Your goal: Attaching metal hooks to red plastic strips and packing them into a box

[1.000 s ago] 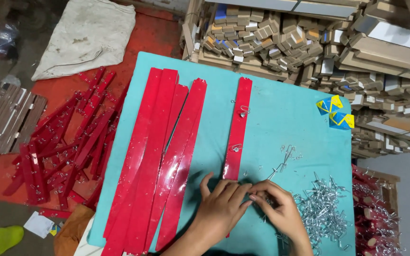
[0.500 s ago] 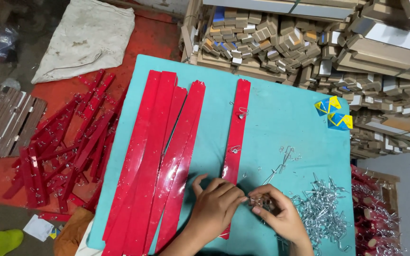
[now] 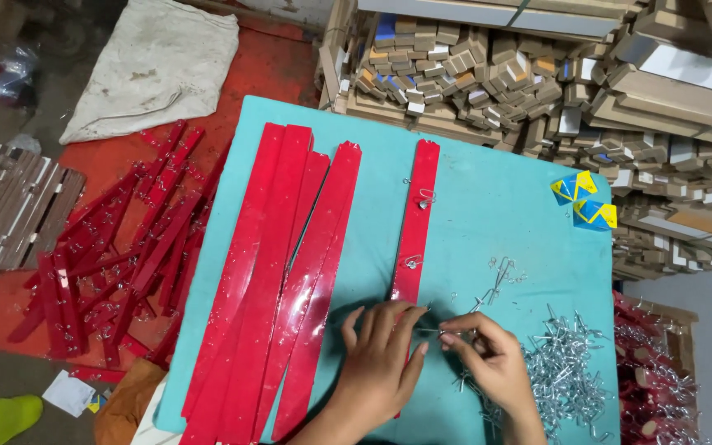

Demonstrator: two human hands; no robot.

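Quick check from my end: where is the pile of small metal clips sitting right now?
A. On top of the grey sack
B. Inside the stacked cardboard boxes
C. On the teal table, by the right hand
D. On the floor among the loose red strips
C: the pile of metal clips lies on the teal table, just beside the right hand, while the left hand rests on the single red strip.

Two bare forearms enter from bottom edge, angled up and inward. Left hand (image 3: 379,363) palm down, fingers spread and slightly arched, fingertips pointing up and right. Right hand (image 3: 488,358) just beside it, fingers curled inward, thumb and forefinger pinched together toward left hand's fingertips. Hands nearly meet at fingertips; wrists well apart. Both low, close to body.
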